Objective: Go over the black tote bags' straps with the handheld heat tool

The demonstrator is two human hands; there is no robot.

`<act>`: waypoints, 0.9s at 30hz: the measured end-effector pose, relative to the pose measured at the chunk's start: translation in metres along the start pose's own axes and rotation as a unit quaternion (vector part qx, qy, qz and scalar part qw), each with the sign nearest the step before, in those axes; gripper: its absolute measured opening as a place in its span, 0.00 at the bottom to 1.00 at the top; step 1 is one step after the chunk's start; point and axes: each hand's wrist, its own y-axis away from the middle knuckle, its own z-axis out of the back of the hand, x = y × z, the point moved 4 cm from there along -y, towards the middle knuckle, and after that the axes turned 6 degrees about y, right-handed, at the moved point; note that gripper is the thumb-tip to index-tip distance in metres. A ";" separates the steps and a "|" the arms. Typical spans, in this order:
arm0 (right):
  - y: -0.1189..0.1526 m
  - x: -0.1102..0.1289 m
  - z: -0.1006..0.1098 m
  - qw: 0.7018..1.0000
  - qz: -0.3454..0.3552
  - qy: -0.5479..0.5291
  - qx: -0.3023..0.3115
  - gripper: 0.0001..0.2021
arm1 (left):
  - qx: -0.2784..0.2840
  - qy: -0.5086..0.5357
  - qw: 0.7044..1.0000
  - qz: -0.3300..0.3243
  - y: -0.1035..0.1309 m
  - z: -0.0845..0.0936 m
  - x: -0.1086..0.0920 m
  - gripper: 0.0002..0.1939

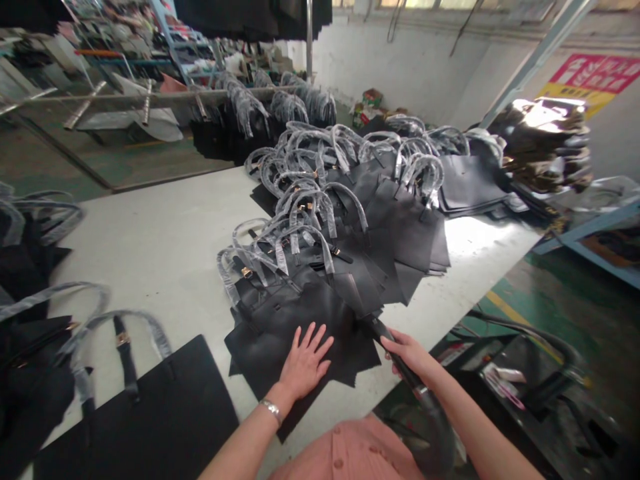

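Black handbag panels (315,300) heaped on table (165,227).
Left hand (306,363) laid spread-fingered on top; hose wand (409,376) gripped by right hand (407,351).

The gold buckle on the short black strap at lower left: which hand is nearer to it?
Left. The left hand lies on the black bags, to the right of the gold buckle; the right hand, gripping a black tube, is farther right.
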 end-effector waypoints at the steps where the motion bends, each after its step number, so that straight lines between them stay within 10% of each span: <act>1: 0.000 0.000 0.003 1.000 0.011 -0.003 -0.025 0.28 | 0.002 -0.001 1.000 0.000 0.001 0.000 0.000 0.28; 7: 0.016 -0.014 0.028 0.990 0.064 -0.016 -0.128 0.35 | 0.022 0.005 1.000 -0.022 0.016 -0.002 -0.011 0.27; 11: 0.027 -0.030 0.032 0.993 0.062 -0.018 -0.102 0.35 | 0.007 0.032 0.999 0.008 -0.016 -0.003 -0.025 0.15; 17: 0.042 -0.061 0.031 0.992 0.020 -0.052 -0.117 0.39 | 0.101 -0.037 0.977 -0.186 -0.095 -0.019 -0.071 0.12; 27: 0.055 -0.092 0.039 0.983 -0.016 -0.111 -0.144 0.44 | 0.156 -0.061 0.924 -0.344 -0.114 -0.034 -0.089 0.18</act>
